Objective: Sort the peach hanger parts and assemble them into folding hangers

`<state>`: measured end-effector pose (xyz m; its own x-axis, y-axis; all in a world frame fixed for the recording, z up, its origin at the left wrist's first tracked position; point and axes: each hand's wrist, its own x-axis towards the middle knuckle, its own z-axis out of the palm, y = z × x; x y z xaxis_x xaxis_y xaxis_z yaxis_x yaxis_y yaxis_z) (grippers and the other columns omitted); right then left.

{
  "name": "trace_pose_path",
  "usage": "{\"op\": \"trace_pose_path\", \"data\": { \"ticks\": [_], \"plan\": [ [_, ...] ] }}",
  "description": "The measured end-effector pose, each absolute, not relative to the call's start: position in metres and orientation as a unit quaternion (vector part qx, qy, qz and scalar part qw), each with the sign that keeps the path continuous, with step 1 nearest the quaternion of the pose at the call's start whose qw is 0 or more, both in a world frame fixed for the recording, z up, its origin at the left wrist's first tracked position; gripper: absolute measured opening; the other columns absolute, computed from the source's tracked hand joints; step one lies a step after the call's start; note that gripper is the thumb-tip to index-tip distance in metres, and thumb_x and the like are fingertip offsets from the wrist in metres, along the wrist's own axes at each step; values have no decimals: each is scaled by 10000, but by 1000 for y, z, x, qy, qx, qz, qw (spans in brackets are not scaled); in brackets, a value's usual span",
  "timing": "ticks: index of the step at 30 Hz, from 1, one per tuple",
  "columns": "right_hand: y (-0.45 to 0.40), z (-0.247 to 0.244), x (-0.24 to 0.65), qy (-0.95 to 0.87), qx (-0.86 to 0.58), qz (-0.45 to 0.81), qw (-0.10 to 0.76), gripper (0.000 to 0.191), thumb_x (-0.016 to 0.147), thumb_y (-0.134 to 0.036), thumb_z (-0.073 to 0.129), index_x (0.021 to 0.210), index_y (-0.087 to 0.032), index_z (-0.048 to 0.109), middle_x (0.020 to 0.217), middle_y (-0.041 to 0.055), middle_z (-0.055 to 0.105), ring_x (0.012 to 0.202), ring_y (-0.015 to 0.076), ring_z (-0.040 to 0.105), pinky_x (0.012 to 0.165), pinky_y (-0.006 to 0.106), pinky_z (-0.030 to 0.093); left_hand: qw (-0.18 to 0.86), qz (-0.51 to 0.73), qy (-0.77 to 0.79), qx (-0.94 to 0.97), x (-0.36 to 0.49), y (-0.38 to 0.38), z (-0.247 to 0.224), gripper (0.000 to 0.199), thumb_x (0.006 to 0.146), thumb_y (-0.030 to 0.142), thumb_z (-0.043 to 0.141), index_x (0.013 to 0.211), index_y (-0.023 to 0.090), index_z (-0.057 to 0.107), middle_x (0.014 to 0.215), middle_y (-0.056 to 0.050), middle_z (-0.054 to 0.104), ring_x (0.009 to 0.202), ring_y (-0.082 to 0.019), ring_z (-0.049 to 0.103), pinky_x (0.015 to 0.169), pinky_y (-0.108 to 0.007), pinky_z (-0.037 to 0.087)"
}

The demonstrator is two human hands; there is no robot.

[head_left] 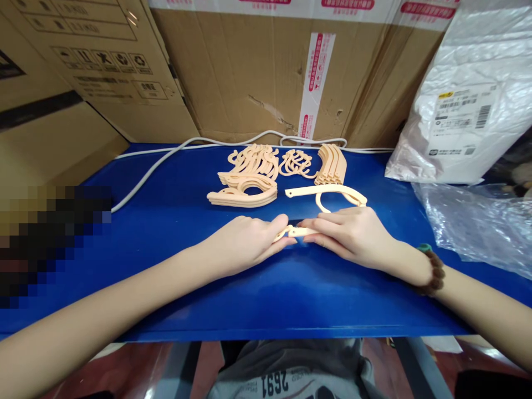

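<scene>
Over the middle of the blue table, my left hand (243, 244) pinches a small curved cream plastic piece (279, 235), probably a hanger hook; its fingers cover most of it. My right hand (353, 230) grips a cream hanger arm (297, 231), whose holed end sticks out to the left. The two pieces meet end to end between my fingertips; whether they are joined I cannot tell. Just beyond my right hand lies another cream hanger arm (305, 191), with a hole at its left end and a curved part beside it, partly hidden.
Behind my hands are stacked folded hanger parts (245, 198), a pile of curved parts (254, 159), loose hooks (296, 163) and stacked arms (333, 162). A white cable (166, 159) runs along the back before cardboard boxes (249, 72). A white parcel bag (461, 105) stands right.
</scene>
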<state>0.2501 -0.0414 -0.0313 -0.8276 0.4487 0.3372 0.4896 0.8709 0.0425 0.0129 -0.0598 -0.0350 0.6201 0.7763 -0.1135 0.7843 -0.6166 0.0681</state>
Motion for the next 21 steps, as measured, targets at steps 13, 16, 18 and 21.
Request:
{"op": "trace_pose_path", "data": {
  "ticks": [13, 16, 18, 21],
  "plan": [
    [-41, -36, 248, -954, -250, -36, 160, 365, 1041, -403, 396, 1114, -180, 676, 906, 26, 759, 690, 127, 686, 594, 240, 391, -54, -17, 398, 916, 11, -59, -44, 310, 1022, 430, 310, 968, 187, 494, 711, -78, 692, 545, -229, 653, 409, -283, 201],
    [-42, -35, 248, -954, -249, -19, 166, 346, 1039, -389, 409, 1087, -175, 676, 889, 18, 755, 692, 120, 684, 593, 235, 386, -94, 2, 380, 920, 9, -58, -47, 307, 1018, 422, 320, 957, 187, 509, 700, -67, 675, 516, -203, 624, 402, -286, 179],
    [-42, -35, 247, -954, -248, -17, 166, 347, 1040, -391, 408, 1082, -175, 677, 878, 15, 754, 689, 117, 682, 586, 235, 380, -128, 20, 362, 923, 7, -58, -49, 297, 1018, 400, 325, 940, 184, 512, 652, -50, 643, 504, -192, 610, 399, -282, 177],
    [-42, -36, 247, -955, -248, -29, 159, 361, 1040, -400, 402, 1094, -177, 680, 870, 15, 754, 668, 119, 679, 572, 243, 370, -174, 53, 335, 925, 5, -58, -52, 253, 1015, 348, 344, 914, 178, 502, 620, -26, 611, 488, -178, 599, 397, -271, 190]
  ]
}}
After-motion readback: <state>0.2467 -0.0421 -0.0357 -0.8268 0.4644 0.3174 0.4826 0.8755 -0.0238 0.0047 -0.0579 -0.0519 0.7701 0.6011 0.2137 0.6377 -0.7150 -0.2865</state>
